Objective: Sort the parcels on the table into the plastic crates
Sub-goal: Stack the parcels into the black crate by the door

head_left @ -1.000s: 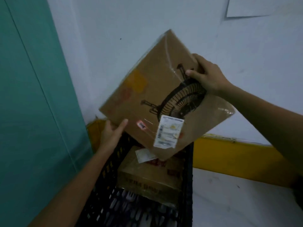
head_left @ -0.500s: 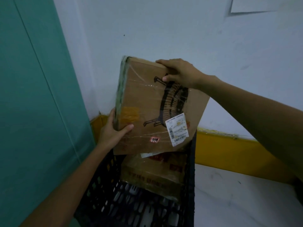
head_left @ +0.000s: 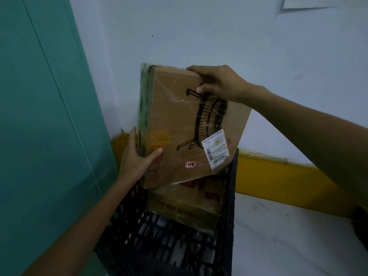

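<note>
1. Head view: the flat cardboard parcel [head_left: 179, 126] stands nearly upright over the far end of the black plastic crate [head_left: 232, 196].
2. The left hand [head_left: 135, 158] grips its lower left edge, thumb on the face. The right hand [head_left: 219, 82] curls over the top edge. This hold probably steers it in edgewise.
3. A taped box [head_left: 189, 204] lies inside the crate, directly below, which leaves little flat room.
</note>
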`<state>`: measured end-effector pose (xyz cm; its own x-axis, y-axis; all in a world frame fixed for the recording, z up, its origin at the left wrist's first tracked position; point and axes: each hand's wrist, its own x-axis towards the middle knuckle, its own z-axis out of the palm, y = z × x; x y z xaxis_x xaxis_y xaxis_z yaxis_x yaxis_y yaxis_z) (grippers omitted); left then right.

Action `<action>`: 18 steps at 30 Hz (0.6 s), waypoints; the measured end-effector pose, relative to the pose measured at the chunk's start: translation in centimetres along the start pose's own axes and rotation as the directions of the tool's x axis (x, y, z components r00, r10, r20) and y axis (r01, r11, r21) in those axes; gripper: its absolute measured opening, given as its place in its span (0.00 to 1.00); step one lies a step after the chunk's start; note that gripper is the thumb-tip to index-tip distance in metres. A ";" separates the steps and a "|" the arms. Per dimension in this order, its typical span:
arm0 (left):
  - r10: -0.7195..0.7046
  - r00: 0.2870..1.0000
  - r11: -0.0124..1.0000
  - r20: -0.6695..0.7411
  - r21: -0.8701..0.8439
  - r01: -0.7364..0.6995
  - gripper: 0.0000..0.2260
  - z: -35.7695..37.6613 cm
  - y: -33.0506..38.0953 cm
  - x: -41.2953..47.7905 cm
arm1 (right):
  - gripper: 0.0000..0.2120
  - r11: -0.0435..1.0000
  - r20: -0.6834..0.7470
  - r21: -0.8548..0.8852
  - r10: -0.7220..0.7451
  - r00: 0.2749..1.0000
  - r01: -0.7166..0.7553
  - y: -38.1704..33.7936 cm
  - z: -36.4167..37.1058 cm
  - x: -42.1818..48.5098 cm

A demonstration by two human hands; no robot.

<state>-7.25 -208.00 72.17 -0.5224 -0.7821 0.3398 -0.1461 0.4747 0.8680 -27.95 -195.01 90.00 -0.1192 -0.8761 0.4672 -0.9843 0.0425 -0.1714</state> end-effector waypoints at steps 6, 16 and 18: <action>0.032 0.998 0.995 0.057 -0.099 -0.026 0.59 -0.6 1.5 -0.3 | 0.26 0.998 -0.011 0.010 -0.068 0.998 0.068 -0.8 -0.1 -1.1; -0.039 0.987 0.993 -0.154 -0.112 0.022 0.50 3.5 1.8 -4.7 | 0.25 1.000 -0.014 0.018 -0.017 1.000 0.017 -0.7 0.4 -1.2; -0.038 0.986 0.994 -0.160 -0.105 0.021 0.51 3.1 1.4 -4.5 | 0.25 0.999 -0.033 0.028 -0.017 0.999 0.018 -0.9 0.9 -1.1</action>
<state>-7.68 -202.61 70.75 -0.3754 -0.8539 0.3605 -0.0677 0.4132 0.9081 -26.79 -194.48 88.84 -0.1064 -0.8602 0.4988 -0.9823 0.0132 -0.1869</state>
